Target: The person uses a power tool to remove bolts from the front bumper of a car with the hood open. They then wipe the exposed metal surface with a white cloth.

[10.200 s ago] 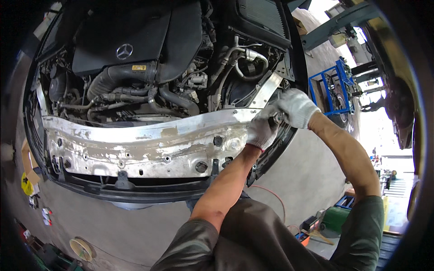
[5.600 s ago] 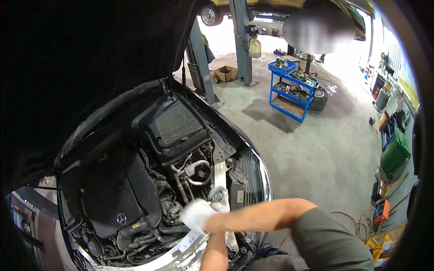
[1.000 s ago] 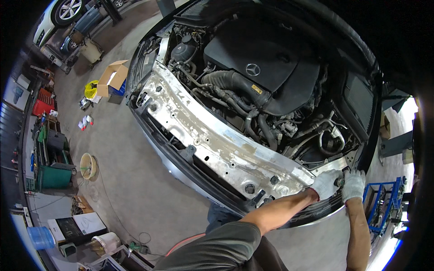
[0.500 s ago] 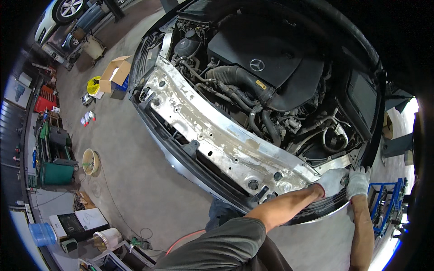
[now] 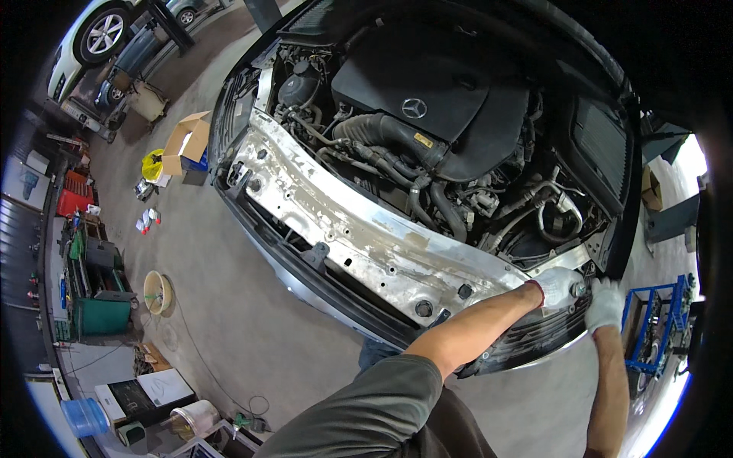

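Both of my hands wear whitish work gloves and are at the front right corner of a car's open engine bay. My left hand (image 5: 557,288) is closed, with a small round metallic piece (image 5: 578,289) showing at its fingertips; the rest of that piece is hidden. Just right of it is my right hand (image 5: 605,307), its fingers smeared by motion. Beneath both hands lies the black slatted grille trim (image 5: 538,333). The bare, scuffed metal front crossmember (image 5: 366,229) runs left from my left hand.
Behind the crossmember sit a black engine cover (image 5: 412,76) and thick hoses. A blue metal rack (image 5: 649,320) stands at the right. On the floor to the left are an open cardboard box (image 5: 185,145), a cream bucket (image 5: 157,292) and a trailing cable (image 5: 200,355).
My view has shifted slightly, so the car appears farther left and up. My left hand stays at the corner with the round metal piece; my right hand's fingers have blurred with movement.
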### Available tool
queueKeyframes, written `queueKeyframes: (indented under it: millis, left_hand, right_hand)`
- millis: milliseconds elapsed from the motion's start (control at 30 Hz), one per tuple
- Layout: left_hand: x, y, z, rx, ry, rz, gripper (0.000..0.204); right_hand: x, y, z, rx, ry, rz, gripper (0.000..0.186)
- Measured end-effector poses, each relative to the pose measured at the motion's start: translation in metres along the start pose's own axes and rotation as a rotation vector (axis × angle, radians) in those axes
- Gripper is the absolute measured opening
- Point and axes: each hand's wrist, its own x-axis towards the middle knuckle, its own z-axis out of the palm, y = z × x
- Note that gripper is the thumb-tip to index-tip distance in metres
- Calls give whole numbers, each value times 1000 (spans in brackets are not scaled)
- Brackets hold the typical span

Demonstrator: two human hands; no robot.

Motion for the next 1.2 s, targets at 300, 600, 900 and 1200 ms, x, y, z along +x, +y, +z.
queueKeyframes:
  millis: [300, 600, 900, 1200]
  left_hand:
    - [-3, -1, -1, 57, 34, -44, 22]
    - [4, 0, 3, 236, -27, -56, 27]
    - [15, -9, -38, -17, -335, -57, 23]
    - [13, -1, -31, 88, -367, -27, 24]
  right_hand:
    - [-13, -41, -44, 146, -431, 113, 41]
    - [-49, -50, -41, 565, -400, 104, 52]
    - [-44, -73, -39, 223, -290, -84, 20]
    - [-21, -32, -58, 394, -355, 319, 29]
